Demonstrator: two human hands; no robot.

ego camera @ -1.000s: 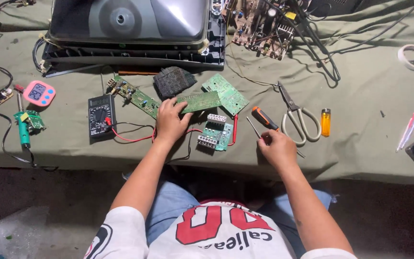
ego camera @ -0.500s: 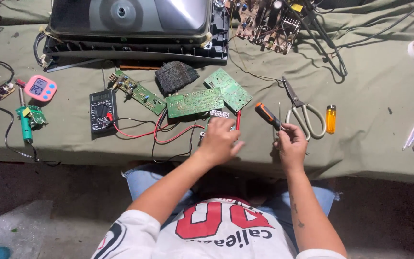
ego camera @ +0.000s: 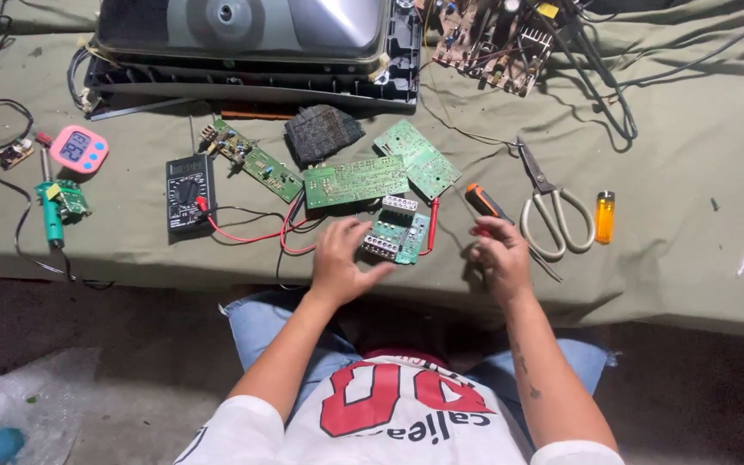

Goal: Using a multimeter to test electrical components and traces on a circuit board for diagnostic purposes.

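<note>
Green cloth covers the desk, and on it my left hand lies with fingers spread, fingertips touching the near edge of the small green circuit board — the landmark for all else. Just right of that board my right hand is closed around the orange-handled screwdriver, whose handle sticks out past my fingers, away from me. Behind the board lies a long green board, with a squarer green board just beyond it. Farther right of the board are the scissors and an orange lighter; well to its left sits the black multimeter, its red leads trailing toward the board.
</note>
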